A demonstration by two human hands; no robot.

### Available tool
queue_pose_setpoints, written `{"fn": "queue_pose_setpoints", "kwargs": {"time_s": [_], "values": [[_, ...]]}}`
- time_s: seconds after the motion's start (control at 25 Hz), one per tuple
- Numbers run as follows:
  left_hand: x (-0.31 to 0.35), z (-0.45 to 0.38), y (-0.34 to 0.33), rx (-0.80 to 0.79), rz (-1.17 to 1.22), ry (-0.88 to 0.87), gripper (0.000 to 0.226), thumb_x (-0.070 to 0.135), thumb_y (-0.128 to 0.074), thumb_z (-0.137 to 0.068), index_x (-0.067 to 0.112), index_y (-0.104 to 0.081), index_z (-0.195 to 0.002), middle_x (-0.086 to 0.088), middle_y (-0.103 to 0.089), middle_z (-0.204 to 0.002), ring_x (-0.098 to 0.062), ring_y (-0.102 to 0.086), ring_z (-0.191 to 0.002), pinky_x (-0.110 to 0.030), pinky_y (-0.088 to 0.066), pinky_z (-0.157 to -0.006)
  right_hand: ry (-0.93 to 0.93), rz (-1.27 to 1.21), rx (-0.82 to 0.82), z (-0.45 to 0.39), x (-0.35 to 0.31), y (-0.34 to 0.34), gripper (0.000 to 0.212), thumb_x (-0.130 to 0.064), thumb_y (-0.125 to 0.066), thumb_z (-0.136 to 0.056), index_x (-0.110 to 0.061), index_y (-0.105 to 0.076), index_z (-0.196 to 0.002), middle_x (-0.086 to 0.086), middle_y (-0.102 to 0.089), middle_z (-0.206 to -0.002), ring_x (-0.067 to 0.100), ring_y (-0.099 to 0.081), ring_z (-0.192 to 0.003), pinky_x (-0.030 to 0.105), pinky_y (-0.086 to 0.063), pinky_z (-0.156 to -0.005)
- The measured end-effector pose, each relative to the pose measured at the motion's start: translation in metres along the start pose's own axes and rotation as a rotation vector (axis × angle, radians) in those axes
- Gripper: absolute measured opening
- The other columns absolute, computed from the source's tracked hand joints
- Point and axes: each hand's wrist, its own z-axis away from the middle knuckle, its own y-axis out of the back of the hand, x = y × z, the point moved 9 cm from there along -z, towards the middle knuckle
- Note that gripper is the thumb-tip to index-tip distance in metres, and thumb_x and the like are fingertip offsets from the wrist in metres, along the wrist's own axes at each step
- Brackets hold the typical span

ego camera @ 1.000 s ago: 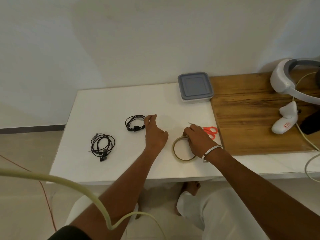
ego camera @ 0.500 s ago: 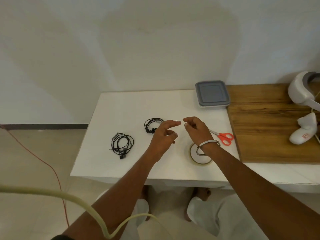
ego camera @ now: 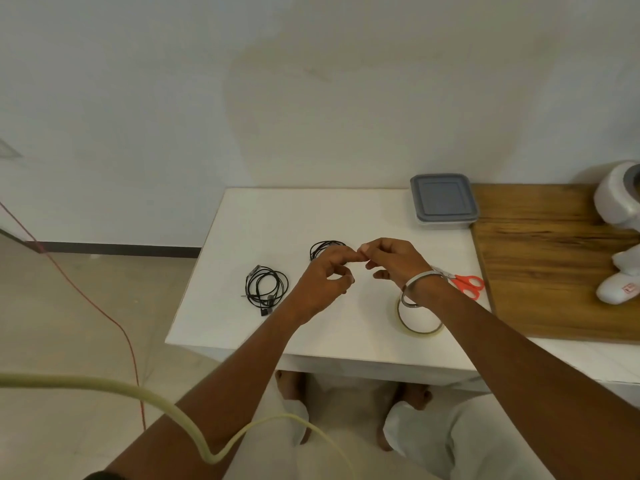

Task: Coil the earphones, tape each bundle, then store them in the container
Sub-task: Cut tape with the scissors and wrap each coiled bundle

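Two coiled black earphones lie on the white table (ego camera: 294, 220): one bundle (ego camera: 266, 285) at the left, the other (ego camera: 317, 249) partly hidden behind my left hand (ego camera: 325, 282). My hands meet just above the table. My right hand (ego camera: 394, 261) pinches a small clear tape piece, barely visible, between thumb and forefinger. My left forefinger tip meets it there, and the other left fingers are curled. The tape roll (ego camera: 420, 331) lies flat under my right wrist. The grey-lidded container (ego camera: 443, 200) stands shut at the back of the table.
Orange-handled scissors (ego camera: 467, 284) lie right of my right wrist, beside a wooden board (ego camera: 554, 265). A white headset (ego camera: 620, 202) and a white controller (ego camera: 620, 289) sit on the board. A cream cable (ego camera: 156, 400) crosses my left arm; a red wire (ego camera: 104, 313) runs over the floor.
My right hand left the tape roll and rose towards the middle. My left hand left the nearer earphone coil and came to meet it, fingertips now touching.
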Motion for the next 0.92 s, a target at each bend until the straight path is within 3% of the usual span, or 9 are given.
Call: {"fn": "queue_pose_setpoints", "kwargs": {"time_s": [0.2, 0.48, 0.68, 0.8, 0.88, 0.92], "values": [[0.006, 0.003, 0.007, -0.015, -0.069, -0.051, 0.055, -0.006, -0.055, -0.085, 0.043, -0.064, -0.109, 0.003, -0.054, -0.119, -0.009, -0.059, -0.088, -0.02, -0.05, -0.072, -0.021, -0.051, -0.035, 0.0, -0.002, -0.008, 0.013, -0.024, -0.062, -0.09, -0.013, -0.069, -0.091, 0.003, -0.07, -0.088, 0.015, -0.064, -0.08, 0.03, -0.054, -0.074], [-0.006, 0.009, 0.015, -0.028, -0.178, -0.075, 0.042, -0.005, -0.057, -0.087, 0.024, -0.067, -0.116, 0.009, -0.05, -0.12, -0.008, -0.057, -0.093, -0.02, -0.05, -0.071, -0.109, -0.034, -0.038, 0.0, 0.011, -0.02, 0.019, -0.024, -0.062, -0.09, -0.008, -0.069, -0.097, 0.007, -0.069, -0.089, 0.017, -0.064, -0.078, 0.03, -0.055, -0.074], [-0.027, 0.012, 0.021, -0.054, -0.193, -0.025, 0.041, -0.01, -0.054, -0.083, 0.026, -0.073, -0.077, 0.012, -0.054, -0.117, 0.002, -0.052, -0.112, -0.028, -0.05, -0.075, -0.147, -0.039, 0.098, -0.002, 0.025, -0.012, 0.019, -0.02, -0.06, -0.091, -0.004, -0.067, -0.095, 0.008, -0.065, -0.084, 0.015, -0.063, -0.07, 0.028, -0.056, -0.07], [-0.038, 0.004, 0.045, 0.201, -0.404, -0.026, 0.037, -0.009, -0.054, -0.079, 0.022, -0.073, -0.089, 0.009, -0.058, -0.109, 0.002, -0.05, -0.103, -0.022, -0.037, -0.08, -0.122, 0.018, 0.123, -0.005, 0.032, 0.0, 0.018, -0.018, -0.063, -0.089, -0.002, -0.067, -0.095, 0.009, -0.065, -0.084, 0.016, -0.062, -0.069, 0.03, -0.055, -0.072], [-0.043, -0.005, 0.058, 0.368, -0.672, 0.023, 0.031, 0.005, -0.061, -0.082, 0.023, -0.067, -0.106, 0.007, -0.055, -0.116, -0.014, -0.046, -0.111, -0.03, -0.031, -0.086, -0.105, 0.065, 0.137, -0.006, 0.036, 0.007, 0.017, -0.019, -0.063, -0.089, -0.003, -0.068, -0.094, 0.008, -0.066, -0.083, 0.017, -0.062, -0.07, 0.03, -0.056, -0.072], [-0.045, -0.012, 0.057, 0.371, -0.783, 0.035, 0.031, 0.013, -0.064, -0.083, 0.022, -0.064, -0.113, 0.006, -0.053, -0.122, -0.019, -0.043, -0.115, -0.032, -0.029, -0.088, -0.096, 0.082, 0.147, -0.007, 0.037, 0.01, 0.017, -0.019, -0.063, -0.089, -0.004, -0.068, -0.094, 0.008, -0.066, -0.083, 0.017, -0.063, -0.071, 0.03, -0.056, -0.072]]}}
